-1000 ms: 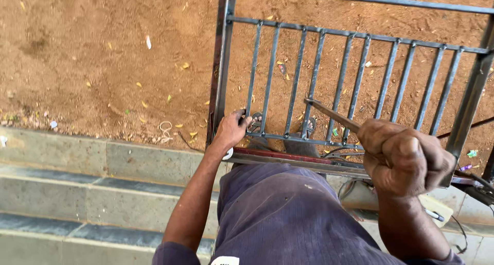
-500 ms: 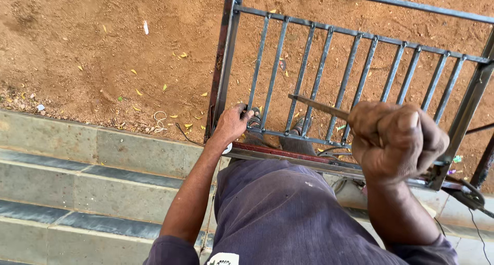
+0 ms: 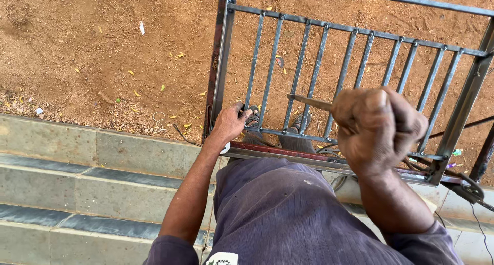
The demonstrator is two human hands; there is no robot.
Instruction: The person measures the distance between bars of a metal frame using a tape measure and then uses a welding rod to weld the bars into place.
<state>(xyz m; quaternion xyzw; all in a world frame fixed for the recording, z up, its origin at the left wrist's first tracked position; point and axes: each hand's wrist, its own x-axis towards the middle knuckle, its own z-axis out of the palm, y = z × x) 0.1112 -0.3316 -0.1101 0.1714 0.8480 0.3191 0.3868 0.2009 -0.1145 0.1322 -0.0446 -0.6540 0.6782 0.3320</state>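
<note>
Gate frame: my landmark is the metal grille [image 3: 329,80], a rectangle of grey square tube with thin upright bars, dull and scuffed, rust-red along its bottom rail and left post.
Left hand: my left hand [image 3: 229,123] sits at the grille's lower left corner, fingers curled together around the foot of a thin bar, just right of the post.
Right hand: my right hand [image 3: 378,126] is bunched into a tight fist in front of the grille's lower middle bars, fingers pressed together around a tool's handle.
Tool: a slim, straight metal rod [image 3: 310,102], grey-brown and flat-looking, sticks out leftward from that fist, lying across two bars; its handle is buried in my grip.
Ground: beyond the grille lies dry reddish dirt [image 3: 103,54], grainy, strewn with small yellow leaves and scraps.
Steps: left of the grille's post run grey stone steps [image 3: 67,177], smooth slabs with pale joints.
In the way: my purple-grey trousers [image 3: 288,213], coarse cloth, cover the bottom rail's near side; my sandalled feet [image 3: 301,122] show through the bars.
Cables: dark wires [image 3: 465,185] trail at the grille's lower right corner.
</note>
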